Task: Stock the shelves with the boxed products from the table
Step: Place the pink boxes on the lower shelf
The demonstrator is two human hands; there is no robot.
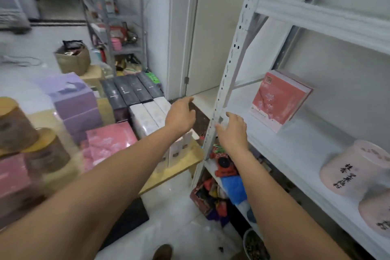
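Observation:
A pink boxed product (279, 98) stands upright on the white shelf (295, 145) at the right. On the low wooden table (181, 167) at the left lie more pink boxes (109, 141), purple boxes (76, 101), white boxes (147, 116) and dark boxes (130, 91). My left hand (180, 115) hovers open above the white boxes, holding nothing. My right hand (232, 131) is open in the air beside the shelf's front post (230, 82), also holding nothing.
Two pink round canisters (354, 169) sit on the shelf near the right edge. Brown round tins (19, 129) stand on the table's left. Colourful clutter (219, 192) fills the lower shelf. A brown paper bag (72, 59) and a second rack (118, 19) stand further back.

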